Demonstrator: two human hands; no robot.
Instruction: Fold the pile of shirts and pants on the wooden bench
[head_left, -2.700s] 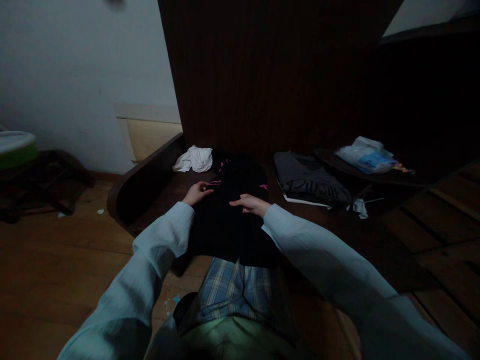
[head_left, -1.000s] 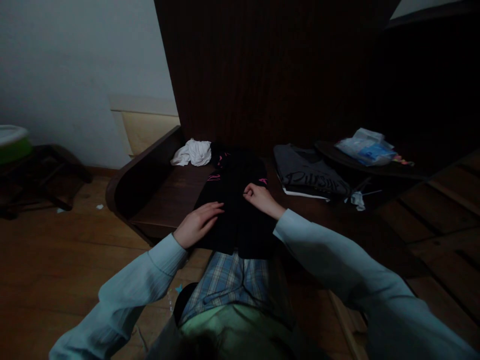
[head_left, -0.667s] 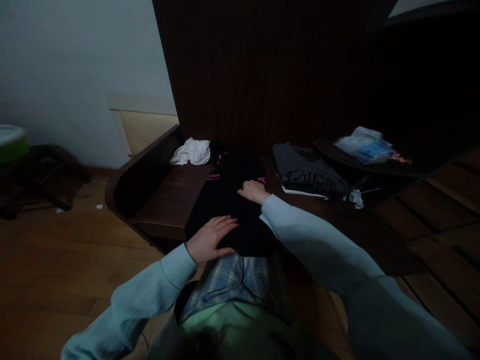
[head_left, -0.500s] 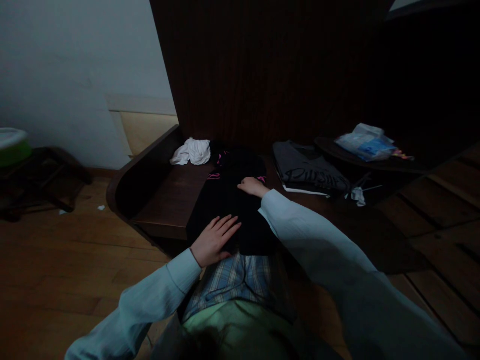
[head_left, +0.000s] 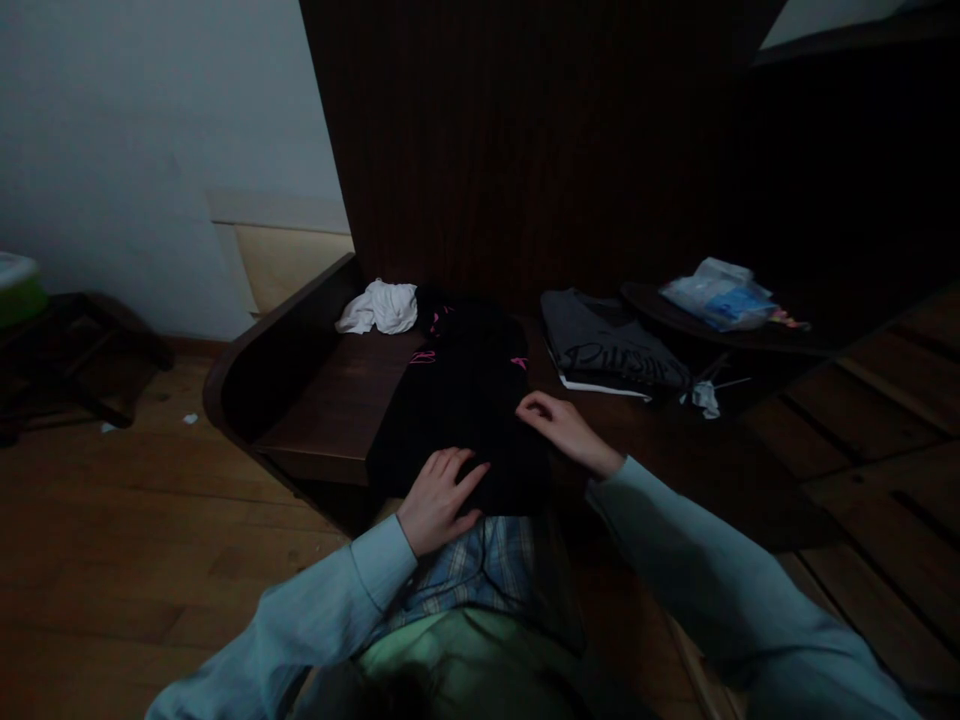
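Note:
A black garment (head_left: 450,400) with pink markings lies spread over the dark wooden bench, its near end by my lap. Its exact kind is hard to tell in the dim light. My left hand (head_left: 441,500) rests on the near part of the cloth, fingers stretched and thumb apart. At the garment's right edge, my right hand (head_left: 559,425) has its thumb and forefinger pinched together on the dark fabric. A folded grey shirt (head_left: 600,335) with black lettering lies to the right, on top of other folded cloth.
A crumpled white cloth (head_left: 386,306) lies at the back left of the bench (head_left: 322,405), by its curved armrest. On the right, a dark round surface (head_left: 660,305) bears a clear and blue plastic packet (head_left: 724,295). A stool (head_left: 82,350) with a green tub stands far left.
My right hand has moved from the middle of the black garment to its right edge, nearer to me. My left hand has shifted slightly right and toward me, still on the cloth.

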